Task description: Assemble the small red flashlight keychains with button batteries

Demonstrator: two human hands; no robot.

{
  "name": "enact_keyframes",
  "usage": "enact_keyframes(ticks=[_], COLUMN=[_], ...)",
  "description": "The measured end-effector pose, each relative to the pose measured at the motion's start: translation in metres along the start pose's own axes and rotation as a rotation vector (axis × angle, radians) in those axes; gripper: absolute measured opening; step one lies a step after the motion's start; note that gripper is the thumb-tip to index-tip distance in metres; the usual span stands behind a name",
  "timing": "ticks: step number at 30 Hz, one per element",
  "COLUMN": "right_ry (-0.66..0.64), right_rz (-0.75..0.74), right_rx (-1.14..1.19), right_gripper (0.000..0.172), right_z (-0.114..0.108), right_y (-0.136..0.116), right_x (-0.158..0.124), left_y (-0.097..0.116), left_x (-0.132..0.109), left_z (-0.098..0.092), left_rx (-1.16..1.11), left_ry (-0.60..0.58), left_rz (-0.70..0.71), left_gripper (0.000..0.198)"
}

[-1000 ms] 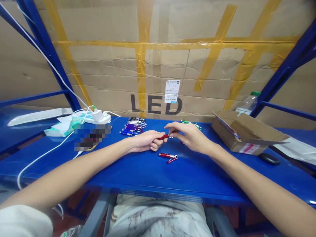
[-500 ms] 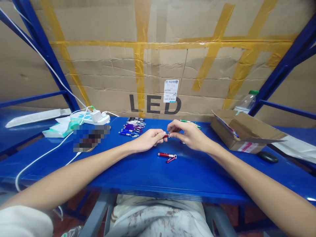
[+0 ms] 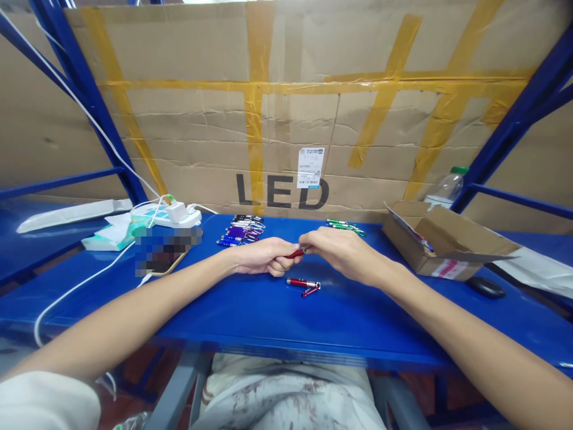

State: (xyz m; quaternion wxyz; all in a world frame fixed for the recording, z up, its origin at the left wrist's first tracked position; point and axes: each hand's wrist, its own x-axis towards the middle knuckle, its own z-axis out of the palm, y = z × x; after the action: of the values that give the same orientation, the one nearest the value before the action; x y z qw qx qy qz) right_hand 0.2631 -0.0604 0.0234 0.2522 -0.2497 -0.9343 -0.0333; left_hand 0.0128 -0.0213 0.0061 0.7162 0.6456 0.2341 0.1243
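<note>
A large taped cardboard sheet (image 3: 286, 119) printed "LED" is stood upright along the back of a blue table (image 3: 250, 310), framed on both sides by blue rack struts (image 3: 80, 95). At the right end of the table an open cardboard box (image 3: 443, 245) is set, with a clear bottle (image 3: 445, 188) just behind it and a dark oval object (image 3: 486, 288) in front of it. At the left end a white power strip (image 3: 168, 214) is seen with a white cable (image 3: 85, 280) trailing off the table edge, beside a pack of tissues (image 3: 110, 236). Near the back wall a cluster of blue and purple keychain torches (image 3: 239, 232) is laid out, and a few green ones (image 3: 347, 227) lie well apart to the right. Both forearms are stretched over the table middle. The left hand (image 3: 264, 257) is closed around a small red torch (image 3: 295, 254), which is held just above the table between the two hands; the right hand (image 3: 335, 251) is pinched on its outer end, fingertips pressed together. A second red torch (image 3: 303, 283) with a red clip (image 3: 310, 291) lies on the table just in front of the hands, untouched.
</note>
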Motion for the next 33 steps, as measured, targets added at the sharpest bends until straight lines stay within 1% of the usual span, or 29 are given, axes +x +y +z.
enact_keyframes(ticks=[2,4,6,9,11,14,18,20,22,26,29,33], right_ry=[-0.011,-0.020,-0.024,-0.026,-0.025,-0.004,0.017,0.007,-0.009,-0.003,-0.017,-0.074], right_rz=[0.029,0.088,0.156,0.249,0.296,0.357,0.439,0.433,0.370,0.200,0.107,0.026], right_rx=[0.015,0.089,0.194,0.324,0.368,0.403,0.405,0.392,0.351,0.154,0.012,-0.175], right_gripper=[0.020,0.015,0.009,0.003,0.006,0.011,0.019,0.020,0.020,0.019,0.023,0.030], right_z=[0.000,0.000,0.000,0.001,0.002,0.005,0.007,0.008,0.009,0.012,0.011,0.009], right_y=[0.002,0.005,0.009,0.014,0.015,0.015,0.015,0.016,0.017,0.019,0.018,0.014], right_x=[0.000,0.000,0.002,0.004,0.006,0.007,0.006,0.006,0.005,0.002,0.000,-0.001], left_y=[-0.003,-0.007,-0.011,-0.013,-0.013,-0.013,-0.013,-0.013,-0.012,-0.012,-0.013,-0.014], left_x=[0.003,0.007,0.010,0.010,0.008,0.006,0.007,0.007,0.008,0.011,0.013,0.014], left_z=[0.002,0.007,0.011,0.013,0.012,0.009,0.008,0.008,0.009,0.005,0.000,-0.002], left_rx=[0.089,0.234,0.384,0.638,0.772,0.855,0.851,0.833,0.799,0.690,0.562,0.295], left_ry=[0.064,0.170,0.283,0.402,0.453,0.498,0.521,0.530,0.546,0.534,0.477,0.367], left_rz=[0.071,0.146,0.224,0.339,0.375,0.399,0.472,0.490,0.481,0.421,0.361,0.263], left_gripper=[0.049,0.055,0.055,0.046,0.038,0.030,0.028,0.027,0.028,0.035,0.048,0.059])
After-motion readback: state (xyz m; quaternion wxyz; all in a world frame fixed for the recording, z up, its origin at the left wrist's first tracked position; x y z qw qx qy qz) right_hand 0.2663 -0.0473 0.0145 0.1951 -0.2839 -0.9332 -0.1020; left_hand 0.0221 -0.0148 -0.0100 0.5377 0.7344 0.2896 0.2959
